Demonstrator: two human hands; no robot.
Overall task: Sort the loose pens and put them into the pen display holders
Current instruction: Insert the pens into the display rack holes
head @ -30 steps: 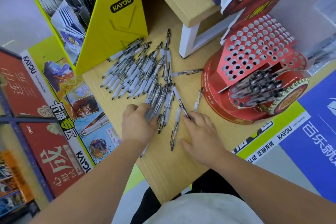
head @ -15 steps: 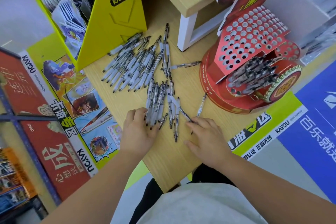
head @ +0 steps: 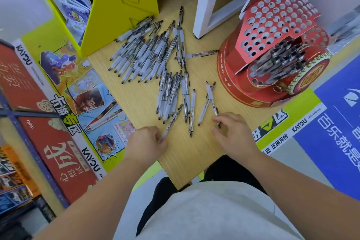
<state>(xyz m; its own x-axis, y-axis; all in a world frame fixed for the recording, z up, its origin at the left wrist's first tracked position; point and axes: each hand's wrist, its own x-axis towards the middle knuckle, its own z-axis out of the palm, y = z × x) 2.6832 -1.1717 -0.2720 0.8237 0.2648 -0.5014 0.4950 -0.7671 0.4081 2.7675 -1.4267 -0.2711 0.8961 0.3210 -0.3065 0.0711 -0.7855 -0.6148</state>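
Left hand point(head: 145, 142) pinches 1 pen point(head: 172, 121) near the table's point(head: 191, 154) front edge; right hand point(head: 233, 133) seems to pinch another pen point(head: 212, 101). Loose pens point(head: 144, 54) lie mid-table beside the red holder point(head: 233, 78). Yellow stand point(head: 126, 6) reads KAYOU.

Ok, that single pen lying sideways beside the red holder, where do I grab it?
I'd pinch the lone pen mid-barrel from above, across its width: it lies flat with bare table on both sides there, while its white end runs into the pile.

Clear, glossy plastic pens point(head: 142, 56) on matt, pale wood-grain tabletop point(head: 194, 152); red printed cardboard holder point(head: 229, 76)
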